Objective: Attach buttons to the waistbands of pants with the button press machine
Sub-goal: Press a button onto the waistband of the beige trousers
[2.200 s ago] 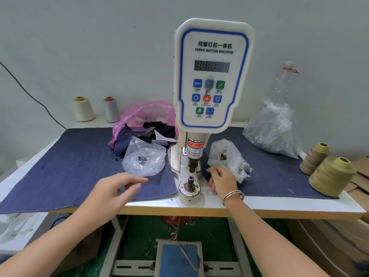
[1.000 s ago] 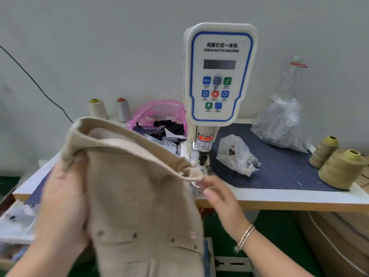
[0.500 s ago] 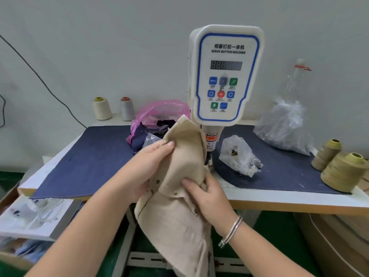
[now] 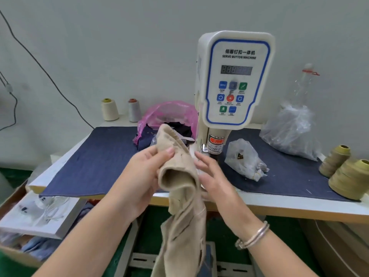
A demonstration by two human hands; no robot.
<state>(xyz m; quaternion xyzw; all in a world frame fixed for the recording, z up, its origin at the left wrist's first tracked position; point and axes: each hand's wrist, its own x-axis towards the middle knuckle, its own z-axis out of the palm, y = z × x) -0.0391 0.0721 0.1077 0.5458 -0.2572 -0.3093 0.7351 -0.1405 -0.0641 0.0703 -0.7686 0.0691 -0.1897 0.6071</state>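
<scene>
Beige pants (image 4: 179, 166) hang in front of the table edge, their folded waistband raised in front of the white servo button machine (image 4: 235, 80). My left hand (image 4: 145, 174) grips the waistband from the left, thumb on top. On the right side my right hand (image 4: 213, 176) rests against the fabric with fingers spread; whether it grips is unclear. The pants hide the machine's lower die. A small clear bag of metal buttons (image 4: 244, 159) lies just right of the machine.
Denim cloth (image 4: 95, 162) covers the table. A pink bag (image 4: 169, 114) of dark scraps sits behind the pants, a big clear bag (image 4: 291, 130) at back right. Thread cones stand at back left (image 4: 109, 109) and front right (image 4: 349, 178). An open drawer (image 4: 38, 214) is at lower left.
The beige pants were picked up from below and brought in front of the machine. Since half a second ago the waistband has been turned, and my right hand has loosened, its fingers now spread.
</scene>
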